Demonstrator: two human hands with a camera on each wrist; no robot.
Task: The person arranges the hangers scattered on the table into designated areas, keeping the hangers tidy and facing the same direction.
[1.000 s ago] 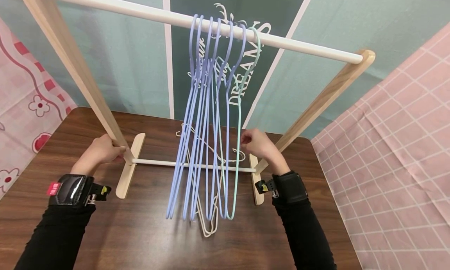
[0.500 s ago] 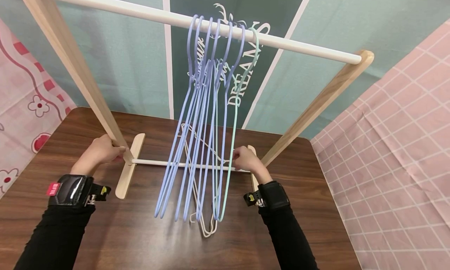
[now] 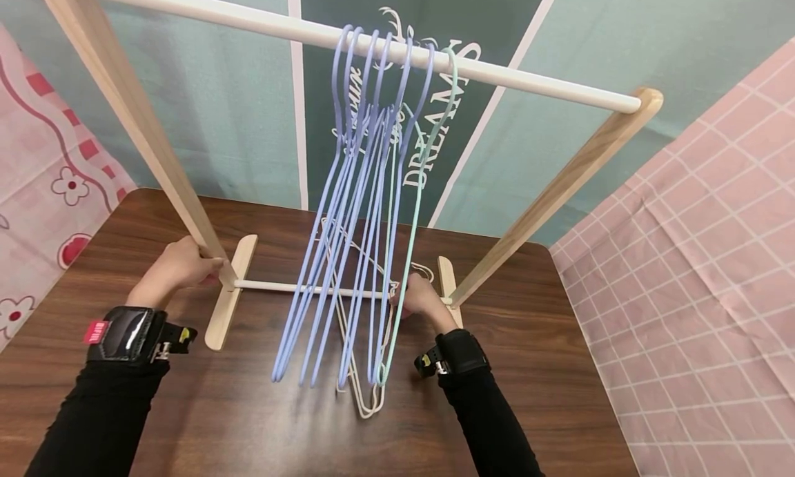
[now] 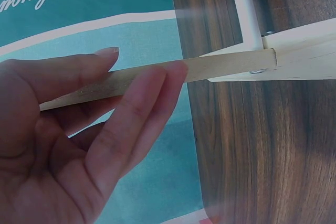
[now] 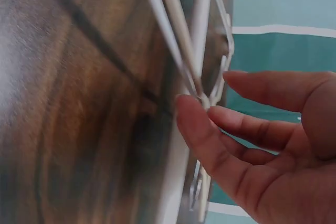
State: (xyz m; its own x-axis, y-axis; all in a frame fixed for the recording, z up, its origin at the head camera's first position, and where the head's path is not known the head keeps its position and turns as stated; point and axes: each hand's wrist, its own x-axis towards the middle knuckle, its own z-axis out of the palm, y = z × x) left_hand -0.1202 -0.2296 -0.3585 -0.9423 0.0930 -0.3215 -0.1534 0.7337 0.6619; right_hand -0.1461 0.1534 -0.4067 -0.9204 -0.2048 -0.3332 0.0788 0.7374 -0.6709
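In the head view my left hand (image 3: 180, 266) grips the lower part of the left wooden upright (image 3: 149, 132) of a clothes rack. The left wrist view has thumb and fingers on opposite sides of that slat. My right hand (image 3: 424, 299) is down by the rack's lower bar (image 3: 273, 286), at the necks of white wire hangers (image 3: 366, 413) lying on the table. Up close, the hanger wires (image 5: 181, 30) pass between its spread thumb and fingers, which touch or nearly touch them. Several blue hangers (image 3: 335, 90) and a mint hanger (image 3: 454, 76) hang from the top rail.
The white top rail (image 3: 217, 11) runs above both arms. Wooden feet (image 3: 222, 319) stand on the brown table (image 3: 236, 408). Printed cloth (image 3: 205, 97) covers the back, and pink checked cloth (image 3: 714, 256) lines the right side.
My right hand has moved left and toward me, from beside the right upright to the white hangers' necks. The hanging hangers have swung left at their lower ends. My left hand stays on the upright.
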